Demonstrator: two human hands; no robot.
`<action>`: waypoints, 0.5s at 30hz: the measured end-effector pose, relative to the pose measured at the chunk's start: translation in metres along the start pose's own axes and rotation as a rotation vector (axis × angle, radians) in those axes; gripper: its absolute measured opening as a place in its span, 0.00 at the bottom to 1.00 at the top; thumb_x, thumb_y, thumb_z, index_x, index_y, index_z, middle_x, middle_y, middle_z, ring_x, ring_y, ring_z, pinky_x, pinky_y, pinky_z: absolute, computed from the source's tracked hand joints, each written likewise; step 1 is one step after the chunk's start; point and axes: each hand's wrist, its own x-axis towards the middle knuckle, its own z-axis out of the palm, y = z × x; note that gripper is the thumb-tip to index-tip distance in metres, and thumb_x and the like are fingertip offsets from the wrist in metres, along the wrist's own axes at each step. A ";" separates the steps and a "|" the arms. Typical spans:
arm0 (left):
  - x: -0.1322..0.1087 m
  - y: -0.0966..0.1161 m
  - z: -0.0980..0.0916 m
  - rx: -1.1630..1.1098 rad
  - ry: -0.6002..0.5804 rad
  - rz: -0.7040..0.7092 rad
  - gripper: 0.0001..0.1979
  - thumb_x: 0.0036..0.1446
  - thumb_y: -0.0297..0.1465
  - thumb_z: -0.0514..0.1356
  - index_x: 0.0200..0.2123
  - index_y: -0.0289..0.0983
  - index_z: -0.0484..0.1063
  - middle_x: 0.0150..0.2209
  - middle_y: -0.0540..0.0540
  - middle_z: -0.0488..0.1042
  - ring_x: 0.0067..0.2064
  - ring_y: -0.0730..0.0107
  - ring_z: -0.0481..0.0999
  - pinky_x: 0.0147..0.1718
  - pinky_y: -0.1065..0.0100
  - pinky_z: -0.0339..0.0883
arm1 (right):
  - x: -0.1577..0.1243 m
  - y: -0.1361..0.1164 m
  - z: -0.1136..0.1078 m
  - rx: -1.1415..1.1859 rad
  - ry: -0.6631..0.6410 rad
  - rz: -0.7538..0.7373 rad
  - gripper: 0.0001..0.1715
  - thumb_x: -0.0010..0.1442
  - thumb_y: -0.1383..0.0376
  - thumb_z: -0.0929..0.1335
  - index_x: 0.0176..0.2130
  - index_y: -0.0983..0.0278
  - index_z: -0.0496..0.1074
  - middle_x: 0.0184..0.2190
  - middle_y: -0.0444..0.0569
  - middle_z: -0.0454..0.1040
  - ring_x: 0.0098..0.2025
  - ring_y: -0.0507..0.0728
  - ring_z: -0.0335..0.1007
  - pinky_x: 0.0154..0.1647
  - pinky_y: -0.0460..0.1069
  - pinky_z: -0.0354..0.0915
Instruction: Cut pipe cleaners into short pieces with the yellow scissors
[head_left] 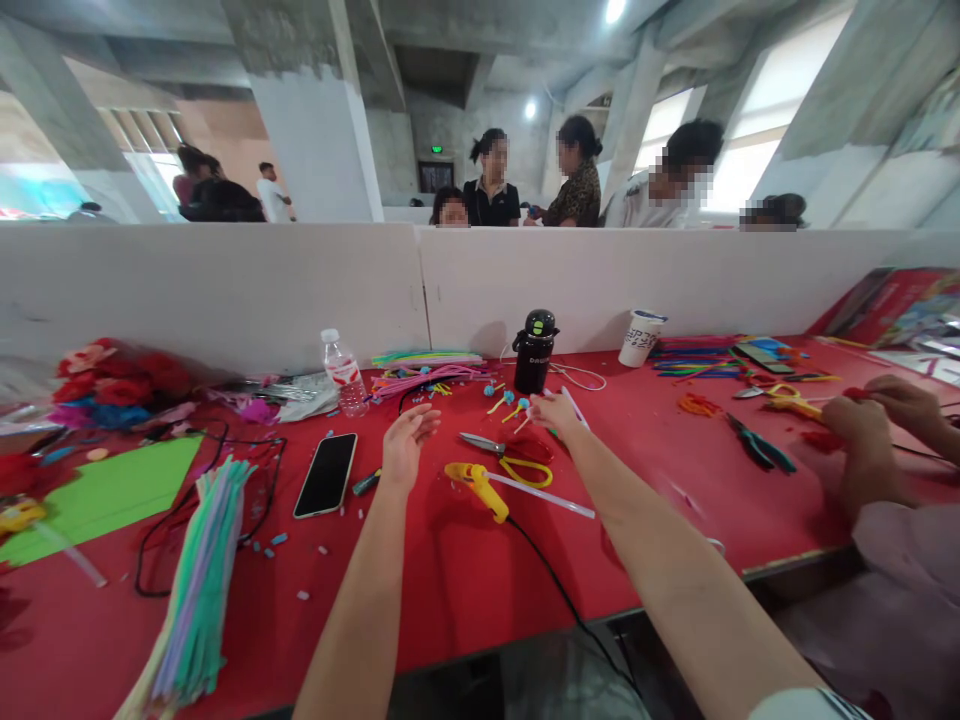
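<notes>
the right hand (559, 412) has blue-and-yellow pieces (508, 397) just beside its fingertips.

Place: craft workshop
Tabletop (660, 450): is carrying pipe cleaners (202, 580), glue gun (478, 485), scissors (499, 450)
Ceiling: concrete beams (375, 50) are showing
Partition (225, 285): is separating off people (576, 190)

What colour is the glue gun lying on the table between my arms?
The glue gun is mostly yellow, seen best in the head view.
</notes>
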 end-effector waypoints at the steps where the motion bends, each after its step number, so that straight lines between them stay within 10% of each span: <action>1: -0.002 0.004 0.005 -0.009 -0.035 -0.006 0.17 0.49 0.35 0.64 0.43 0.35 0.76 0.43 0.40 0.79 0.41 0.66 0.78 0.42 0.66 0.67 | -0.006 -0.008 -0.001 0.034 -0.021 -0.004 0.21 0.65 0.56 0.65 0.52 0.67 0.68 0.51 0.55 0.70 0.49 0.58 0.70 0.49 0.56 0.69; 5: -0.012 0.027 0.047 -0.015 -0.315 -0.190 0.20 0.55 0.42 0.60 0.46 0.35 0.76 0.53 0.37 0.73 0.54 0.56 0.73 0.53 0.60 0.63 | -0.050 -0.046 0.000 0.403 -0.383 -0.156 0.37 0.63 0.39 0.54 0.48 0.63 0.71 0.56 0.53 0.69 0.55 0.58 0.68 0.54 0.53 0.67; 10: -0.021 0.044 0.129 0.044 -0.498 -0.302 0.21 0.52 0.45 0.64 0.42 0.35 0.76 0.46 0.38 0.77 0.47 0.58 0.76 0.45 0.60 0.68 | -0.111 -0.075 0.031 0.664 -0.911 -0.306 0.47 0.57 0.32 0.50 0.53 0.58 0.70 0.60 0.50 0.66 0.64 0.60 0.57 0.63 0.60 0.56; 15: -0.008 0.031 0.155 0.051 -0.164 0.019 0.16 0.42 0.38 0.72 0.28 0.33 0.74 0.28 0.47 0.77 0.30 0.72 0.75 0.32 0.71 0.67 | -0.119 -0.074 0.058 0.675 -0.937 -0.360 0.44 0.60 0.35 0.50 0.53 0.59 0.70 0.62 0.48 0.64 0.65 0.61 0.54 0.66 0.60 0.51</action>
